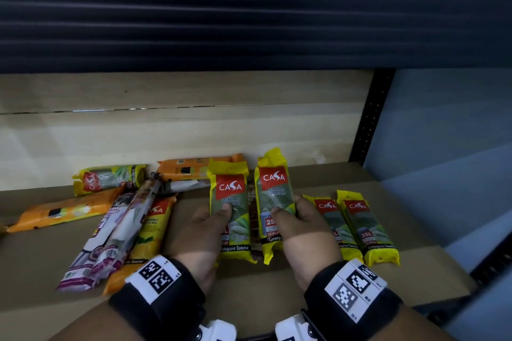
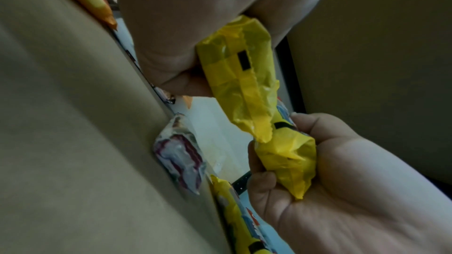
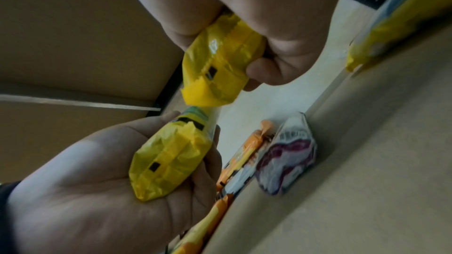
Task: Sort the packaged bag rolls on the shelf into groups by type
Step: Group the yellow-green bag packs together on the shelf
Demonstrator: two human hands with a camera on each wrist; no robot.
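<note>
Each hand holds one yellow lemongrass pack above the cardboard shelf (image 1: pixel 304 174). My left hand (image 1: pixel 207 230) grips the left yellow pack (image 1: pixel 230 196), thumb across its front. My right hand (image 1: pixel 302 224) grips the right yellow pack (image 1: pixel 273 191) the same way. The left wrist view shows the left hand's pack (image 2: pixel 234 76) from its back seam. In the right wrist view the fingers curl round the right hand's pack (image 3: pixel 220 61). Two matching yellow packs (image 1: pixel 357 227) lie side by side on the shelf just right of my right hand.
A mixed pile lies at the left: orange packs (image 1: pixel 63 212), purple-and-white packs (image 1: pixel 110 241), a lemon-print pack (image 1: pixel 151 230) and another yellow pack (image 1: pixel 108 178). A brown pack (image 1: pixel 252 216) lies between the held ones. A black upright post (image 1: pixel 368 124) stands at the back right.
</note>
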